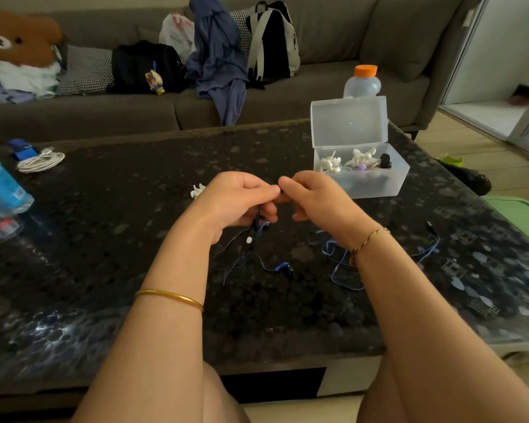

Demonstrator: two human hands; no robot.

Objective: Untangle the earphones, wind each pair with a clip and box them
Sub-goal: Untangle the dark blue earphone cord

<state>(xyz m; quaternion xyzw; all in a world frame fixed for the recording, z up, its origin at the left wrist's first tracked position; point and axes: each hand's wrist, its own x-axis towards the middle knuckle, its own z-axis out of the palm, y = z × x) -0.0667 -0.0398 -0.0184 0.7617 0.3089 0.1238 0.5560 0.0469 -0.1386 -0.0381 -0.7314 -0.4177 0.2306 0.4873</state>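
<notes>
A pair of blue earphones [283,267] with a thin blue cord lies on the dark table, part of it lifted. My left hand [239,199] grips a bunch of that cord, which hangs down below my palm. My right hand [315,196] pinches the cord's top end right beside my left fingertips. More blue cord [342,270] loops on the table under my right wrist, ending in a plug [430,225]. A clear plastic box [376,184] with its lid up holds several wound white earphones. A white clip [197,190] peeks out behind my left hand.
A coiled white cable [40,161] and a blue bottle [0,187] lie at the table's left. A bottle with an orange cap [362,82] stands behind the box. A sofa with bags and clothes runs along the back. A green item [522,221] lies right of the table.
</notes>
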